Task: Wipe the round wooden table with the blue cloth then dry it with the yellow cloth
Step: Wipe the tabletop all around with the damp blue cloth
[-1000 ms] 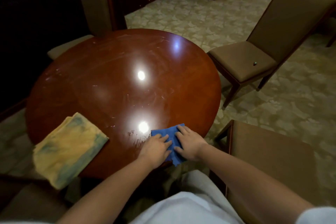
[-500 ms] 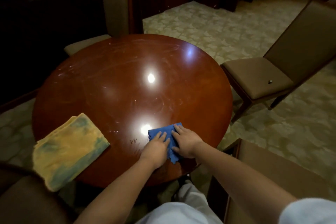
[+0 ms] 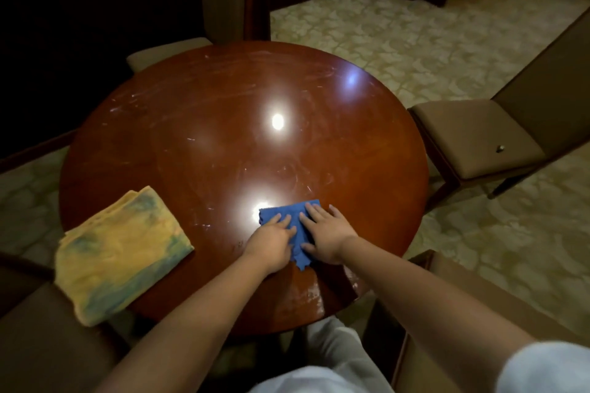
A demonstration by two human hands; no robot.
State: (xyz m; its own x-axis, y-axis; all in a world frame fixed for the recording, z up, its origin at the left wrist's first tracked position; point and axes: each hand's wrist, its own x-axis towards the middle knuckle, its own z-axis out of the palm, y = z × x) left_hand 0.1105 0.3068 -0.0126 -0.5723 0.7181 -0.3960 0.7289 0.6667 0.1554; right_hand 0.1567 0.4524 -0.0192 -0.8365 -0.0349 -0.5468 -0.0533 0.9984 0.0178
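A small blue cloth (image 3: 295, 217) lies on the near part of the round wooden table (image 3: 223, 137). Both my hands press flat on it with straight fingers: my left hand (image 3: 271, 242) on its left side, my right hand (image 3: 325, 236) on its right side. Most of the cloth is hidden under the hands. A folded yellow cloth (image 3: 121, 252) with greenish stains lies at the table's near left edge and hangs slightly over it. The tabletop shows pale smears and scratches and bright lamp reflections.
Brown padded chairs stand around the table: one at the far side (image 3: 223, 3), one at the right (image 3: 479, 137), one at the near right (image 3: 479, 313), one at the near left (image 3: 41, 344). Patterned carpet (image 3: 415, 25) covers the floor.
Both hands have slid the blue cloth a little away from me across the table. The camera has shifted forward, so the table sits lower and more central in view.
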